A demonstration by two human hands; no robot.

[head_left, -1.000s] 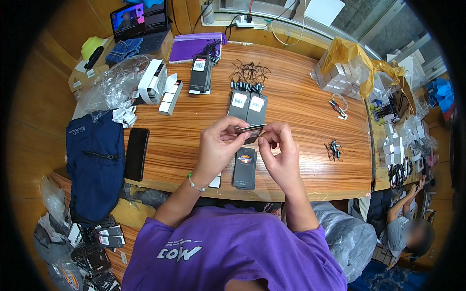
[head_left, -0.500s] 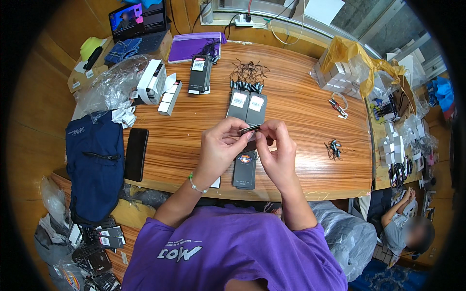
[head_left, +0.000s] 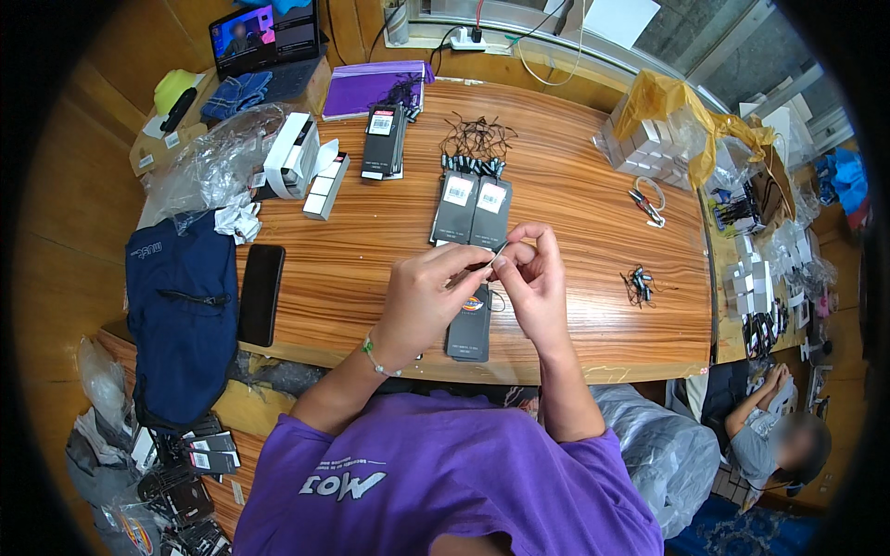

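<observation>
While both hands work above the counter [head_left: 575, 232] near edge, left hand [head_left: 428, 298] & right hand [head_left: 535, 276] fingers pinch a thin dark strip [head_left: 489, 259] closed, over dark flat pkg [head_left: 470, 322], presumably for close work.

Table [head_left: 593, 176]: long, glossy, striped wood grain, rounded front edge.
Walls: warm wood panelling at left and behind the table.
Window [head_left: 649, 23]: runs along the far side above a pale sill; grey daylight outside.
Light: even and soft, with sheen on the tabletop.
Floor: mostly hidden; a blue patch [head_left: 714, 528] shows at lower right.
Laptop [head_left: 269, 37]: open on the far left corner, screen lit.
Power strip [head_left: 464, 39]: on the sill, cables trailing.
</observation>
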